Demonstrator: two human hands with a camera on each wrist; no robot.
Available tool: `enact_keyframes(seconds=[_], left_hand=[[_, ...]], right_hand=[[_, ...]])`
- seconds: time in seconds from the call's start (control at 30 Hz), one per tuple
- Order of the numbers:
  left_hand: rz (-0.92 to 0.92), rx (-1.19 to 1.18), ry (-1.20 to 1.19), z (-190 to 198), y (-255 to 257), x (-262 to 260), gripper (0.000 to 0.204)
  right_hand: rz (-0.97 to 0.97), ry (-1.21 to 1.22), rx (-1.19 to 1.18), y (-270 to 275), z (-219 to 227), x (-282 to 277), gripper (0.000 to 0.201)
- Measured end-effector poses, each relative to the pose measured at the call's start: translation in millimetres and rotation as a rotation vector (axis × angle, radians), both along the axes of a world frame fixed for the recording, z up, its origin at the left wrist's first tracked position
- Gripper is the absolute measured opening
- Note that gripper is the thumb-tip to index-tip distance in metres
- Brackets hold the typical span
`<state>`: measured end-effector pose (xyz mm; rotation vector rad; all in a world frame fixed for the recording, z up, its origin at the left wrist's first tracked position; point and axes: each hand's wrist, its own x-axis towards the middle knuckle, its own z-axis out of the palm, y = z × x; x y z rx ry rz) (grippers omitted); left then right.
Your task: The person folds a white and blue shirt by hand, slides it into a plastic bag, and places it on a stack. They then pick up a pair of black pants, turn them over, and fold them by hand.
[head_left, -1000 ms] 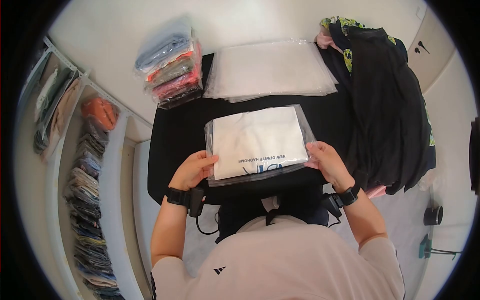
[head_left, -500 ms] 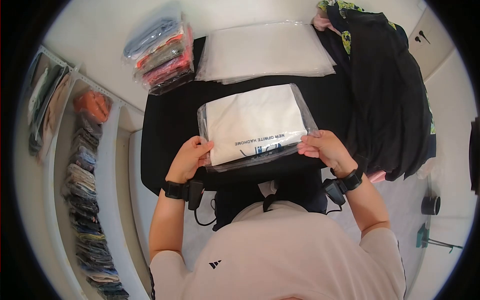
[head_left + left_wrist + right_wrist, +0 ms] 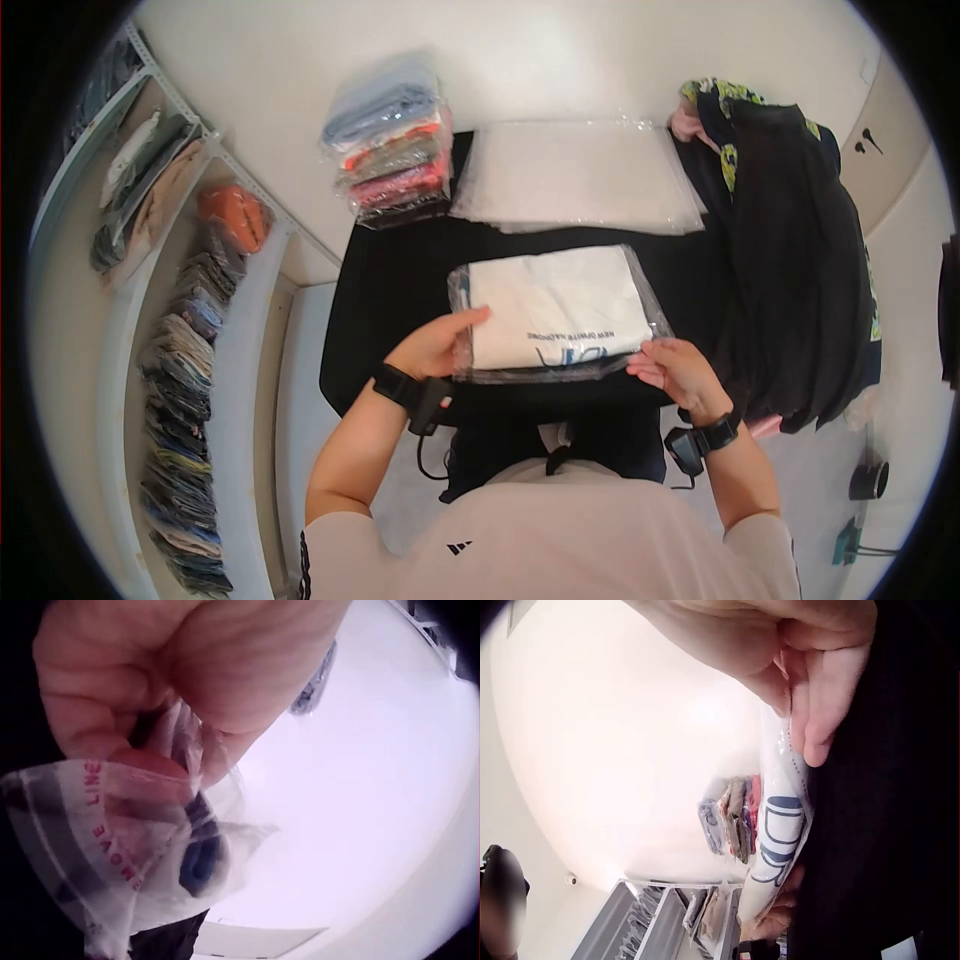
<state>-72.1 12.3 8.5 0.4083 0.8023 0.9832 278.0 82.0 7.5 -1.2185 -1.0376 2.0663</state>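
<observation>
Left hand (image 3: 438, 345), thumb uppermost, and right hand (image 3: 686, 372) pinch opposite ends of a clear plastic bag (image 3: 648, 300) around folded white cloth (image 3: 555, 300); only the left-wrist view shows red lettering (image 3: 93, 795).

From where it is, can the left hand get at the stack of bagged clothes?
Probably yes, with a forward reach: only black tabletop shows between the left hand and the stack of clothes. That hand pinches the bagged white garment, though, so it would likely have to let go first.

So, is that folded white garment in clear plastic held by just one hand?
No: the left hand and the right hand both grip the bagged white garment.
</observation>
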Motion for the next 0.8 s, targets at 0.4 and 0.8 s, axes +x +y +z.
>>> enact_keyframes(seconds=[0.4,0.8], left_hand=[[0.417,0.449,0.105,100.7,-21.4,13.0,0.038],[0.941,0.775,0.138,167.3,159.0,-124.3,0.023]], right_hand=[[0.010,0.169,0.448,61.6,117.1,-39.0,0.023],[0.008,0.337,0.168,72.0,37.0,-11.3,0.024]])
